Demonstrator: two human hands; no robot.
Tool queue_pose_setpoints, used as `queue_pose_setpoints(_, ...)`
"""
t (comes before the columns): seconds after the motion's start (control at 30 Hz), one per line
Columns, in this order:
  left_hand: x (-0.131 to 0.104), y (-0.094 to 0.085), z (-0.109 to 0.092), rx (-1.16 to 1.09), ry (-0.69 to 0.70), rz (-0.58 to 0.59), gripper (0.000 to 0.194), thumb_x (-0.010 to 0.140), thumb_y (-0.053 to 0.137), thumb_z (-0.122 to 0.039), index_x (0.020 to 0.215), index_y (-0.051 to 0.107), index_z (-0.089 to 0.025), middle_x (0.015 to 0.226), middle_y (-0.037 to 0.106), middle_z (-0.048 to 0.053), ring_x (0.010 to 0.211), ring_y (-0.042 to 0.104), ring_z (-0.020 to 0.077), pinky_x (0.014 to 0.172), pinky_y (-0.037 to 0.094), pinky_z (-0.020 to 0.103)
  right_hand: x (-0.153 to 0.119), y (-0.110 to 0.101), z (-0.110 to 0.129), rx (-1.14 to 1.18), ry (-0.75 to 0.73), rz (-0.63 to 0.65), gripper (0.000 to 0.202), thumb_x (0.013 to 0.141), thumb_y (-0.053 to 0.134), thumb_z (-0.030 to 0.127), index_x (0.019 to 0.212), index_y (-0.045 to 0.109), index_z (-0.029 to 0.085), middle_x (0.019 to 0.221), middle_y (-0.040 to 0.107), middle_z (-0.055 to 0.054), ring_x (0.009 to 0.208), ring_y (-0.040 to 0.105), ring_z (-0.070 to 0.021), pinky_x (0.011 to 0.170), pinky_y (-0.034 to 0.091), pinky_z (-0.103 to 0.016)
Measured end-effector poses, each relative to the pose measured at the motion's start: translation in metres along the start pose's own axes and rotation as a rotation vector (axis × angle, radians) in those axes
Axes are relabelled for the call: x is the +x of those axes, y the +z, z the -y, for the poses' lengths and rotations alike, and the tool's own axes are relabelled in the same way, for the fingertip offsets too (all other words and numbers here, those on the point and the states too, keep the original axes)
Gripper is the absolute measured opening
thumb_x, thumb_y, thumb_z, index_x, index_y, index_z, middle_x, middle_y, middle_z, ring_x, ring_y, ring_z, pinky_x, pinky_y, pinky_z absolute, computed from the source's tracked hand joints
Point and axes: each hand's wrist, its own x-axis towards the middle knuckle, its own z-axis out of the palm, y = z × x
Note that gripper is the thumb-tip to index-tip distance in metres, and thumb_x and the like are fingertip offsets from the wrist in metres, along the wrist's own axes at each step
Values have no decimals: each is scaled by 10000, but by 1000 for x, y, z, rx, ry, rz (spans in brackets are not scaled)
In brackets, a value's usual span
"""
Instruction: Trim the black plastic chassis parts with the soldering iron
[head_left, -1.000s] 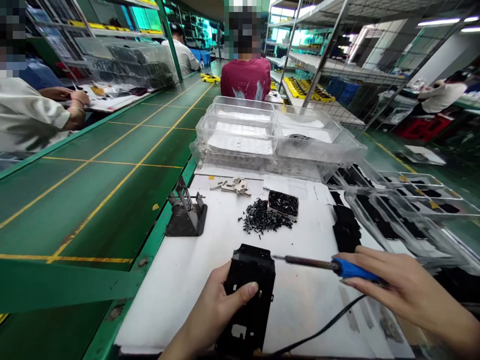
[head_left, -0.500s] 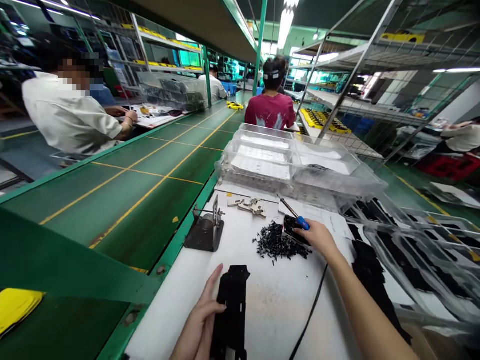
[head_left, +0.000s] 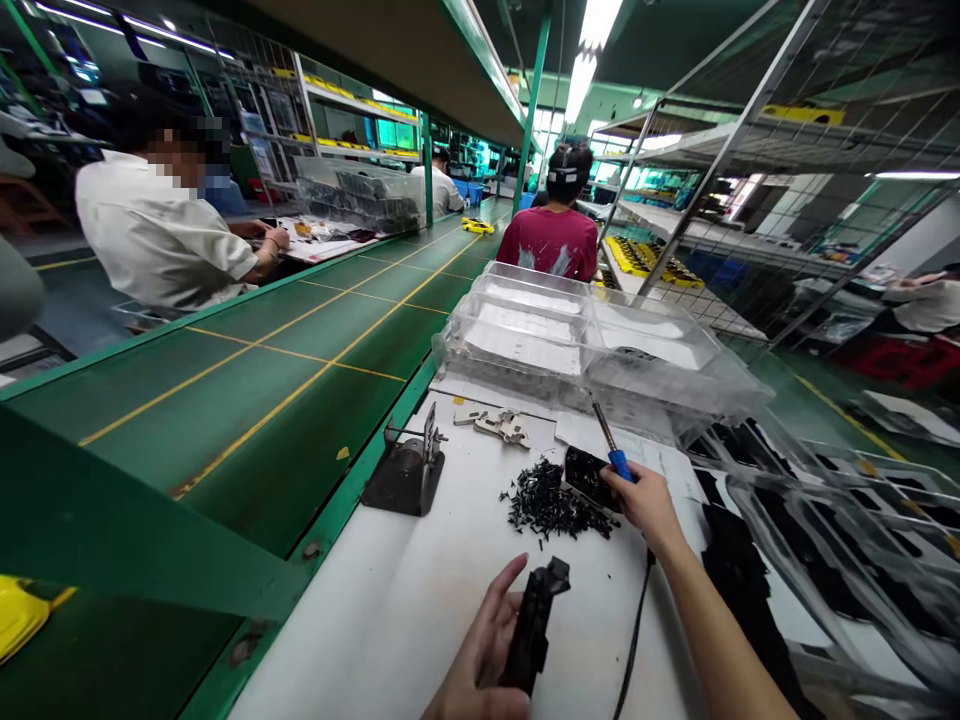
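Left hand (head_left: 487, 640) has the black part (head_left: 536, 620) in its grasp, turned nearly edge-on, over the near side of the white worktop (head_left: 390, 600). The thumb covers its lower end, so that stretch is hidden, and the wrist runs out of the frame. Right hand (head_left: 649, 505), farther up and to the right, is closed around the blue handle of the soldering iron (head_left: 619, 465), metal rod angled away to the far left. Its fine tip is hard to pick out against the clear trays (head_left: 525, 350) behind. Those fingers are right at the small box (head_left: 589, 478) and cover part of its right end; whether they touch it, I can't tell. Loose black bits (head_left: 547, 500) spread left of the box, too small and jumbled to make out singly. The cord (head_left: 636, 625) drops toward the near edge, where it is cut off. Over left, a metal stand (head_left: 405, 475); beyond the bits, pale flat pieces (head_left: 499, 425). Dark sheets (head_left: 739, 560) lie on the right, partly behind the right forearm. Near left, a green beam (head_left: 127, 530) blocks part of the green belt (head_left: 300, 350), and a yellow object (head_left: 19, 620) is cut by the frame.
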Motion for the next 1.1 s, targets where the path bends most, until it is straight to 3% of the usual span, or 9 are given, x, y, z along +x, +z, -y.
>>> queue_pose_setpoints(0.13, 6, 1, 8, 75, -43, 3, 1278, 447, 922, -460, 1512, 217, -434, 1175, 493, 49, 609, 397, 81, 528, 316, 228, -38, -3, 19, 368, -1, 67, 389, 758, 699, 535, 848, 580, 176, 684, 657, -3, 304, 271, -24, 298, 217, -218)
queue_pose_setpoints(0.2, 8, 8, 1, 39, -41, -61, 1106, 499, 884, -393, 1476, 367, -354, 1169, 526, 64, 650, 459, 104, 575, 369, 246, -58, -4, 29, 483, -1, 104, 372, 759, 704, 518, 868, 573, 187, 730, 686, -25, 298, 257, -10, 290, 211, -202)
queue_pose_setpoints(0.3, 14, 25, -22, -140, -115, -197, 633, 652, 666, -341, 1246, 646, -122, 1177, 598, 145, 839, 569, 214, 811, 447, 342, -86, -6, 43, 645, 14, 170, 319, 761, 732, 442, 897, 584, 194, 778, 716, -44, 279, 256, 5, 271, 186, -174)
queue_pose_setpoints(0.43, 24, 46, -58, -373, -311, -126, 679, 715, 484, -333, 1314, 591, -32, 1239, 620, 206, 842, 617, 255, 776, 451, 356, -114, -3, 62, 829, 22, 264, 236, 776, 755, 345, 874, 617, 180, 810, 729, -55, 278, 256, 24, 281, 147, -152)
queue_pose_setpoints(0.53, 24, 60, -72, -447, -251, -62, 665, 776, 446, -353, 1354, 558, -46, 1361, 565, 204, 817, 618, 233, 729, 436, 323, -129, 2, 71, 762, 4, 211, 239, 788, 756, 369, 851, 632, 174, 706, 686, -18, 304, 244, 16, 314, 127, -168)
queue_pose_setpoints(0.63, 16, 75, -77, -425, -184, -84, 703, 796, 453, -392, 1415, 489, -60, 1424, 517, 211, 762, 594, 213, 707, 418, 322, -139, 7, 73, 575, 6, 35, 293, 768, 776, 424, 855, 651, 174, 475, 477, 66, 351, 259, -33, 350, 152, -197)
queue_pose_setpoints(0.77, 8, 89, -77, -351, -198, -94, 827, 765, 510, -411, 1498, 347, -65, 1347, 585, 206, 806, 581, 235, 719, 397, 323, -148, 13, 69, 359, -19, -116, 311, 747, 780, 455, 849, 672, 182, 519, 450, 53, 435, 295, -70, 395, 205, -228)
queue_pose_setpoints(0.97, 10, 90, -76, -337, -216, -110, 874, 756, 528, -425, 1508, 308, -36, 1196, 672, 185, 752, 567, 216, 743, 392, 318, -151, 16, 63, 373, -19, -31, 302, 782, 743, 478, 866, 677, 196, 468, 380, 75, 416, 309, -86, 400, 214, -243)
queue_pose_setpoints(1.1, 10, 88, -75, -347, -222, -117, 852, 778, 523, -409, 1522, 284, -70, 1156, 685, 165, 710, 555, 195, 658, 383, 295, -151, 16, 63, 325, -74, 1, 273, 787, 740, 464, 830, 691, 200, 532, 475, 49, 454, 362, -96, 443, 284, -250)
